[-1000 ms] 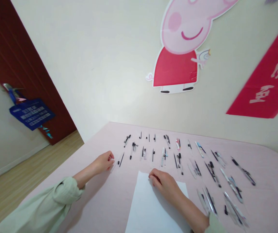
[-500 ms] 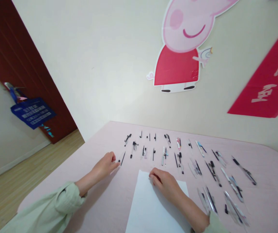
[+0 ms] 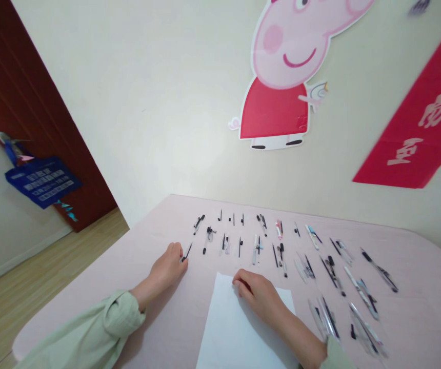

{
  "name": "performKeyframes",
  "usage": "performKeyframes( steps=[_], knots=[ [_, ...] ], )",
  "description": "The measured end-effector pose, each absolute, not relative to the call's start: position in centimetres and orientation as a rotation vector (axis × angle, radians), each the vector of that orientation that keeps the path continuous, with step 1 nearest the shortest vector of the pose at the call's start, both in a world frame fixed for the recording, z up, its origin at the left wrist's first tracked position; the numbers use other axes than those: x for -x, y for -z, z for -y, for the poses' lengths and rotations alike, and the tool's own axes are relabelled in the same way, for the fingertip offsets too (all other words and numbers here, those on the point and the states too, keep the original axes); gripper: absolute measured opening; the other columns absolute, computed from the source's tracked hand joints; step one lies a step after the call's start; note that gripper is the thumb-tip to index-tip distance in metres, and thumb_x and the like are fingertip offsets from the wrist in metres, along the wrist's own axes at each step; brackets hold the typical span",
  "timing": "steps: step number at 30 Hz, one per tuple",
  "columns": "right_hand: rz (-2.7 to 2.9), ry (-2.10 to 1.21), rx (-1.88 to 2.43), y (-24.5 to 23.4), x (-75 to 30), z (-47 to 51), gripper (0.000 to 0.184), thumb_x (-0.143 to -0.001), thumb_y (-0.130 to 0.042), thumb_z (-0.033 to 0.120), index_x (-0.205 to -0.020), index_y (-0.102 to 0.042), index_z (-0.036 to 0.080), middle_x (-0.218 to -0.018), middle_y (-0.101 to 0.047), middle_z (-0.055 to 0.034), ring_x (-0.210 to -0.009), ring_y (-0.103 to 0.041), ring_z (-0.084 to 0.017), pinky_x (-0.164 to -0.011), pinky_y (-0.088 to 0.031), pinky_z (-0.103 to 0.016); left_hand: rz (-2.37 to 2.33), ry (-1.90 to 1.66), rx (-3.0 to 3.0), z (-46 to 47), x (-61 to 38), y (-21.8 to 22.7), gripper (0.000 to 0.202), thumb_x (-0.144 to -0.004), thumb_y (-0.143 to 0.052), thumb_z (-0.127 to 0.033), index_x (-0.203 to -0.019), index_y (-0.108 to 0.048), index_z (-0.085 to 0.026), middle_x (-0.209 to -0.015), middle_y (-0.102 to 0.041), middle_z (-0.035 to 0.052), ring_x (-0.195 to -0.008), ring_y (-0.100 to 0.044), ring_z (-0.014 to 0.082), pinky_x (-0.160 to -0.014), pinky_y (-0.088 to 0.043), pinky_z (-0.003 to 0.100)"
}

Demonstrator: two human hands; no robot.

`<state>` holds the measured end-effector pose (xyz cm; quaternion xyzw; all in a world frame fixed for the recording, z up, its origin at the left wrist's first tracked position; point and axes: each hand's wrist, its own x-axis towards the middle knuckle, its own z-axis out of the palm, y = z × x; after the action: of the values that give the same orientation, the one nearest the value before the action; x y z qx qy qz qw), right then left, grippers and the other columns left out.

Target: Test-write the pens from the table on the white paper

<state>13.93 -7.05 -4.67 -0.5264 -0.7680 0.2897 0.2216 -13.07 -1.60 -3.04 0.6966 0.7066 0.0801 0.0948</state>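
The black refill (image 3: 187,251) lies on the pink table (image 3: 416,318), at the left end of the near row of pen parts, slanted with its far end to the right. We see the left hand (image 3: 168,266) palm down beside it, fingers drawn close together, the fingertips (image 3: 183,259) touching the refill's near end; we cannot tell whether they pinch it. The right hand (image 3: 257,292) rests on the top edge of the white sheet of paper (image 3: 239,333), fingers bent under in a narrow curl, holding nothing we can make out. Beyond both hands, pen parts (image 3: 257,246) lie in rows across the table, well apart from the paper's left edge. A cartoon pig cutout (image 3: 278,102) hangs on the wall.
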Motion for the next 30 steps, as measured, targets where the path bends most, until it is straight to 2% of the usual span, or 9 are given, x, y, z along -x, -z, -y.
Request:
performKeyframes(
  steps=[5,9,12,15,18,21,24,27,30],
  knots=[
    [2.141,-0.789,1.46,4.8,-13.8,7.0,0.019,-0.091,-0.043,0.02,-0.087,-0.062,0.02,-0.083,-0.068,-0.0013,-0.076,-0.06,-0.016,-0.068,-0.037,-0.024,-2.111,-0.248,-2.067,1.7,13.2,3.2,0.008,-0.083,-0.05,-0.027,-0.086,-0.044,-0.021,-0.094,-0.057,0.0052,-0.076,-0.057,0.0192,-0.064,-0.039,0.029],
    [2.188,-0.745,1.455,4.0,-13.7,7.4,0.019,-0.091,-0.045,0.018,-0.089,-0.063,0.02,-0.088,-0.067,-0.0019,-0.08,-0.061,-0.016,-0.07,-0.038,-0.024,-2.047,-0.415,-2.262,2.4,12.3,2.6,0.015,-0.086,-0.05,-0.034,-0.09,-0.044,-0.021,-0.098,-0.054,0.0081,-0.089,-0.057,0.0247,-0.074,-0.043,0.034],
    [2.315,-0.708,1.468,2.4,-13.6,8.1,0.018,-0.09,-0.047,0.018,-0.09,-0.065,0.021,-0.092,-0.066,-0.003,-0.082,-0.061,-0.017,-0.071,-0.04,-0.024,-1.807,-0.557,-2.32,3.5,9.9,1.9,0.013,-0.089,-0.047,-0.034,-0.093,-0.046,-0.022,-0.098,-0.056,0.0075,-0.09,-0.059,0.0244,-0.078,-0.046,0.035],
    [2.427,-0.656,1.546,0.9,-13.9,8.8,0.017,-0.088,-0.051,0.019,-0.093,-0.067,0.021,-0.096,-0.065,-0.006,-0.088,-0.062,-0.021,-0.073,-0.044,-0.027,-1.507,-0.505,-2.334,5.1,6.4,1.8,0.011,-0.09,-0.044,-0.029,-0.092,-0.051,-0.021,-0.095,-0.06,0.0072,-0.089,-0.06,0.0232,-0.079,-0.048,0.036],
    [2.406,-0.521,1.659,0.9,-14.9,9.7,0.023,-0.087,-0.054,0.018,-0.106,-0.067,0.017,-0.112,-0.064,-0.0113,-0.104,-0.059,-0.027,-0.086,-0.045,-0.036,-1.213,-0.456,-2.413,6.6,3.0,3.3,0.019,-0.088,-0.044,-0.02,-0.103,-0.056,-0.022,-0.106,-0.063,0.0086,-0.099,-0.061,0.0224,-0.087,-0.05,0.036],
    [2.342,-0.429,1.74,2.8,-16.3,10.9,0.042,-0.087,-0.057,0.023,-0.128,-0.056,0.012,-0.134,-0.054,-0.0162,-0.123,-0.049,-0.031,-0.102,-0.039,-0.044,-1.098,-0.512,-2.542,7.5,1.0,6.3,0.042,-0.084,-0.046,-0.016,-0.126,-0.051,-0.02,-0.125,-0.06,0.012,-0.114,-0.058,0.0241,-0.096,-0.049,0.04],
    [2.325,-0.454,1.749,5.5,-17.3,12.3,0.058,-0.091,-0.053,0.035,-0.143,-0.041,0.012,-0.15,-0.039,-0.0146,-0.137,-0.035,-0.031,-0.113,-0.025,-0.049,-1.09,-0.618,-2.714,7.8,0.6,9.8,0.049,-0.087,-0.048,-0.022,-0.136,-0.045,-0.02,-0.134,-0.057,0.0135,-0.124,-0.053,0.0275,-0.102,-0.046,0.046],
    [2.305,-0.44,1.723,7.5,-17.5,13.3,0.063,-0.095,-0.045,0.042,-0.15,-0.028,0.016,-0.156,-0.027,-0.0095,-0.143,-0.025,-0.028,-0.118,-0.016,-0.049,-1.084,-0.67,-2.851,7.7,0.8,12.2,0.054,-0.089,-0.047,-0.03,-0.142,-0.039,-0.022,-0.14,-0.054,0.0125,-0.127,-0.051,0.0283,-0.103,-0.045,0.046],
    [2.29,-0.423,1.717,8.2,-17.3,13.5,0.064,-0.095,-0.044,0.041,-0.152,-0.023,0.018,-0.157,-0.022,-0.0066,-0.144,-0.021,-0.027,-0.119,-0.014,-0.049,-1.074,-0.701,-2.916,7.4,1.1,13.1,0.06,-0.089,-0.047,-0.032,-0.147,-0.032,-0.024,-0.143,-0.052,0.0104,-0.128,-0.051,0.0278,-0.103,-0.045,0.044]
  ],
)
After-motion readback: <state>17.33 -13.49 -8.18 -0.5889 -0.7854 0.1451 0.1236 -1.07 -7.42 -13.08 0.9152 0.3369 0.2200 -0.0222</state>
